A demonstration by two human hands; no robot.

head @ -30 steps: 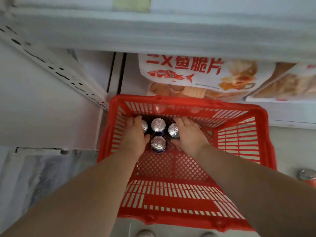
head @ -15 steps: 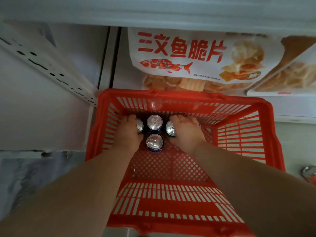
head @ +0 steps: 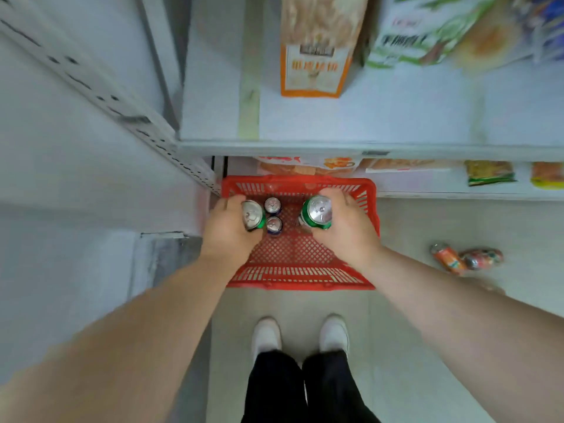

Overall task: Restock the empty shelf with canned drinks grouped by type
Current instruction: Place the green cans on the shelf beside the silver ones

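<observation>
Over the red basket [head: 300, 280] on the floor, both hands are working at once.

- The left hand [head: 227, 233] is curling its fingers and thumb round a green can [head: 252, 215], lid up and tipped a little.
- The right hand [head: 346, 228] is gripping a second green can [head: 317, 212] the same way, round the body.
- Both cans are hanging above the far end of the basket, apparently clear of its mesh bottom. Gripping by the sides is leaving each base free, which should let them go down flat on a shelf.
- Two blue cans [head: 272, 206] are standing upright at the far left of the basket, just beside the left hand's can. They are being passed over, probably because taking a matched green pair is keeping one type together.
- Beyond the basket, a white shelf [head: 396, 120] is showing a long bare stretch along its front. An orange package [head: 314, 71] is standing at the back, with a green snack bag [head: 427, 32] to its right. I am judging this board to be the cans' destination, though nothing confirms it.
- Off to the right, an orange can [head: 448, 261] is lying on its side on the floor, well apart from the basket. A blurred reddish item [head: 483, 258] is touching it; I cannot tell what it is.
- White shoes [head: 266, 334] are planted just behind the basket, so the person is standing square over it and reaching straight down.

Most of the restocking appears to be ahead.
</observation>
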